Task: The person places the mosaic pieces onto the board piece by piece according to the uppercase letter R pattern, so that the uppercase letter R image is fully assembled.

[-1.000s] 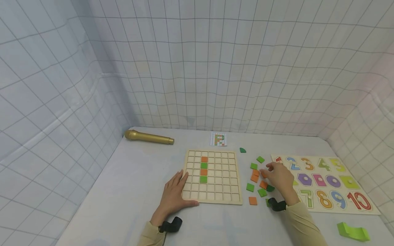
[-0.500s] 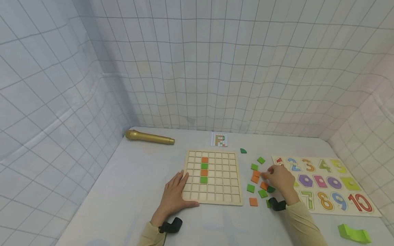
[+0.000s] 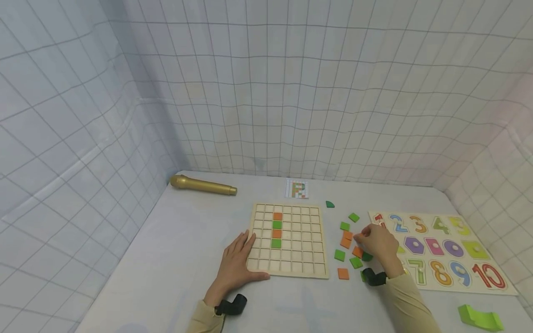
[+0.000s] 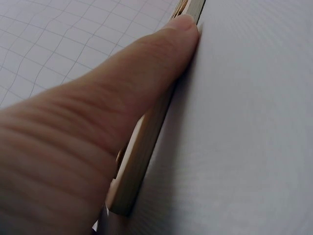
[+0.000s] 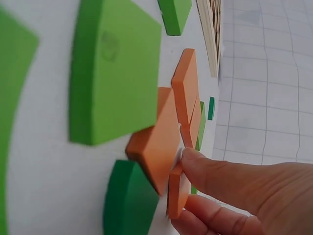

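Observation:
My left hand (image 3: 235, 266) rests at the near left corner of a wooden grid board (image 3: 306, 240), fingers extended along its left side. In the left wrist view, the thumb (image 4: 161, 54) lies straight against the board's edge. Four squares in one column of the board are filled, orange (image 3: 277, 216) and green (image 3: 276, 243) alternating. To the right of the board, my right hand (image 3: 380, 243) pinches an orange square tile (image 5: 176, 193) between thumb and fingers, low over the table. Loose orange (image 3: 343, 274) and green tiles (image 3: 339, 255) lie around it, with a dark green piece (image 5: 129, 198) close by.
A small card with a coloured pattern (image 3: 297, 188) lies behind the board. A gold microphone (image 3: 204, 185) is at the back left. A number puzzle board (image 3: 424, 282) lies under and beyond the right hand, and a light green curved block (image 3: 480, 317) sits at the near right.
My right hand's fingers have drawn together on the orange tile among the loose pieces. My left hand has stayed at the board's corner.

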Motion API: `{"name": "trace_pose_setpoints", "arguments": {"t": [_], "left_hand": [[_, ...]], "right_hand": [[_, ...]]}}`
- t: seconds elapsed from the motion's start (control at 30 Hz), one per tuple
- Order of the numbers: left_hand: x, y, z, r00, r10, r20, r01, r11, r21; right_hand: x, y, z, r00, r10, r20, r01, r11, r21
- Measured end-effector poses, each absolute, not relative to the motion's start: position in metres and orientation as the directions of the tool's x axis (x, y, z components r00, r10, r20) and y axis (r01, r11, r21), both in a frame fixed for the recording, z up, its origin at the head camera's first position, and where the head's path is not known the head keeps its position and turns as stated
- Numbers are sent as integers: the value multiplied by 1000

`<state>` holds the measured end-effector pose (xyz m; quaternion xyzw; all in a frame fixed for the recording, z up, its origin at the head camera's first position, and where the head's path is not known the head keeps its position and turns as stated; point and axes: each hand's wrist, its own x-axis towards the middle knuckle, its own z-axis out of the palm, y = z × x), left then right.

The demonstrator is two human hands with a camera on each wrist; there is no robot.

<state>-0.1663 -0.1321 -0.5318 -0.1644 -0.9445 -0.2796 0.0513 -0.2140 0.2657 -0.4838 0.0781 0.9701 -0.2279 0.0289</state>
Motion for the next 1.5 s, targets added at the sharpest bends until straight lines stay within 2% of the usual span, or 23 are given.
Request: {"name": "trace_pose_setpoints", "arguments": {"t": [0.53,0.93,1.23,1.5], "left_hand": [[-171,-132,-531,-940,287,183,340,799,496],[-171,-131,-530,-937,286,200,349,798,491],[-169,-132,-530,-944,281,174,331,799,502],[-167,-132,-531,-945,276,173,326,796,509]], "right_hand": [[-204,266,-487,-996,81,40,50,862,-505],[-201,260,-490,-993,104,57,53,819,-571],[-206,235,-495,-970,-6,245,-159,776,-610],[-212,193,-499,-887,-174,428,-407,732,-546]]}}
